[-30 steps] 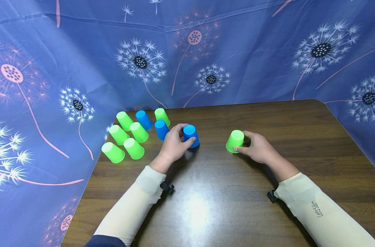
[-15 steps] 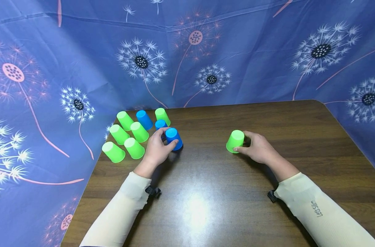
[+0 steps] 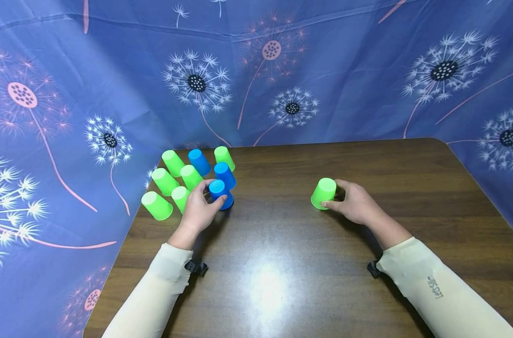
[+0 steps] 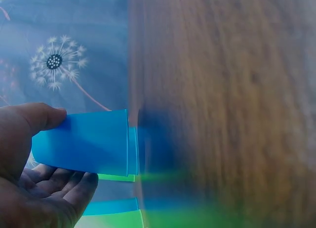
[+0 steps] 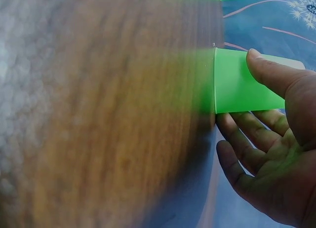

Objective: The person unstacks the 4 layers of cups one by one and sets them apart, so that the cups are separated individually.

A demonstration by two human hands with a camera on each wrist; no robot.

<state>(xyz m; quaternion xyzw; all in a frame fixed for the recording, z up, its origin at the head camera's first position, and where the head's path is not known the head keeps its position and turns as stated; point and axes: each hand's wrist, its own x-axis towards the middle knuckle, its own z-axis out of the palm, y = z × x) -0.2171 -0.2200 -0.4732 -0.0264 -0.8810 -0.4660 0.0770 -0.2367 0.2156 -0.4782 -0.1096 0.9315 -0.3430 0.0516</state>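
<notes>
My left hand point(image 3: 198, 212) holds an upside-down blue cup point(image 3: 221, 195) between thumb and fingers, at the front right corner of a cluster of cups. In the left wrist view the thumb lies on one side of this blue cup point(image 4: 84, 144) and the fingers on the other. Its rim is at or just over the tabletop; I cannot tell which. Right of centre, my right hand point(image 3: 355, 205) grips an upside-down green cup point(image 3: 322, 193) by its side. The right wrist view shows that green cup point(image 5: 237, 85) with its rim down at the table.
Behind the held blue cup stand another blue cup point(image 3: 225, 175), a third blue cup point(image 3: 199, 162) and a green cup point(image 3: 224, 158). Several more green cups, such as one at the near left point(image 3: 157, 206), fill the wooden table's point(image 3: 273, 244) left corner. A patterned blue cloth point(image 3: 345, 70) hangs behind.
My left hand has carried the blue cup leftward across the table, up to the front of the cluster. The right hand and its green cup have stayed in place.
</notes>
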